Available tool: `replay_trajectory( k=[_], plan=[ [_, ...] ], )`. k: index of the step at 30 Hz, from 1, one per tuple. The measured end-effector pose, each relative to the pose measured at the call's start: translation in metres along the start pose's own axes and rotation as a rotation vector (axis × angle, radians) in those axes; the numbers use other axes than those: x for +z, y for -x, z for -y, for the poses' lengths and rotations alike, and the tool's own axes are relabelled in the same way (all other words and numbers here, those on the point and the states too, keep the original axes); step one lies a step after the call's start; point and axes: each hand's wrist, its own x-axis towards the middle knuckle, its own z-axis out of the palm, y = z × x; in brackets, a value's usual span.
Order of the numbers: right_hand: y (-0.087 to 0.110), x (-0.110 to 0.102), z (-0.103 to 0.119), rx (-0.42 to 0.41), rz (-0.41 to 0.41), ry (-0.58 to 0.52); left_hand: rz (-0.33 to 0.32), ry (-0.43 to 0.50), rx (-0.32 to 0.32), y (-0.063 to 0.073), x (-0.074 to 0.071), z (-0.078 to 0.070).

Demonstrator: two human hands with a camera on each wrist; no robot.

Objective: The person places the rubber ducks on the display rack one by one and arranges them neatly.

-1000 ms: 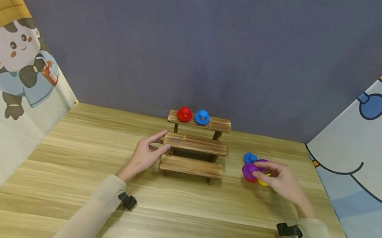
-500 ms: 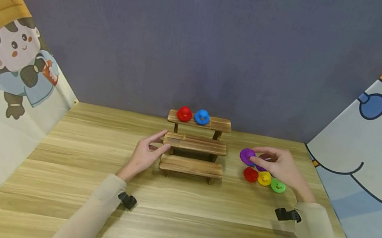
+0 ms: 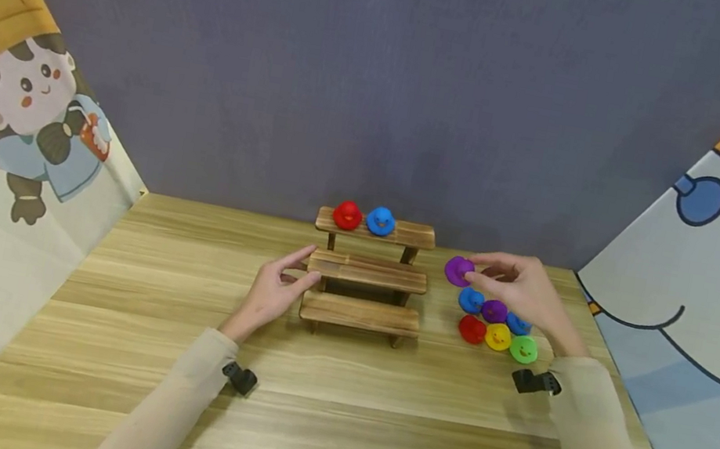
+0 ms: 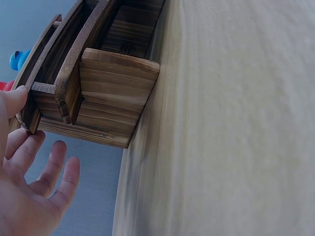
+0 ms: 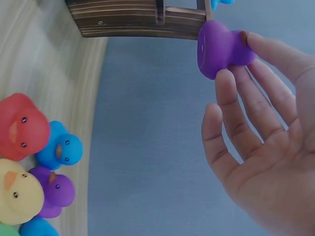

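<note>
My right hand (image 3: 524, 290) pinches a purple rubber duck (image 3: 458, 271) between thumb and fingertips, raised beside the right end of a three-tier wooden display stand (image 3: 369, 272). In the right wrist view this purple duck (image 5: 216, 49) is tipped on its side, base facing left. My left hand (image 3: 273, 293) holds the stand's left end at the middle tier, thumb at the front and index finger at the back. The left wrist view shows the thumb (image 4: 15, 101) against the wood, the other fingers spread. On the top tier sit a red duck (image 3: 347, 215) and a blue duck (image 3: 380, 221).
Right of the stand, several ducks are grouped on the wooden table (image 3: 341, 420): a red one (image 3: 472, 330), a yellow one (image 3: 498, 337), a green one (image 3: 524, 350), a purple one (image 3: 494, 311) and blue ones. A grey wall (image 3: 383, 85) rises behind.
My right hand has lifted the purple duck from over the group and carried it back and left toward the stand, uncovering the ducks beneath. My left hand has stayed in place.
</note>
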Motion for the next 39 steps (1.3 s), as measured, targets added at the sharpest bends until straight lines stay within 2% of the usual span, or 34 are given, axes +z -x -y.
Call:
replay_trajectory(
  k=[6, 21, 28, 39],
  plan=[
    [-0.009, -0.001, 0.009, -0.005, 0.004, 0.005, -0.004, 0.008, 0.002, -0.001, 0.001, 0.0],
    [-0.038, 0.007, 0.024, -0.029, -0.052, -0.019, 0.008, -0.001, 0.005, -0.001, 0.001, -0.001],
    [-0.051, 0.011, 0.035, -0.008, -0.04, -0.067, 0.005, -0.021, 0.009, -0.001, 0.001, 0.0],
    [-0.068, 0.02, 0.045, -0.021, -0.028, -0.117, 0.001, -0.015, 0.023, -0.001, 0.001, 0.0]
  ],
)
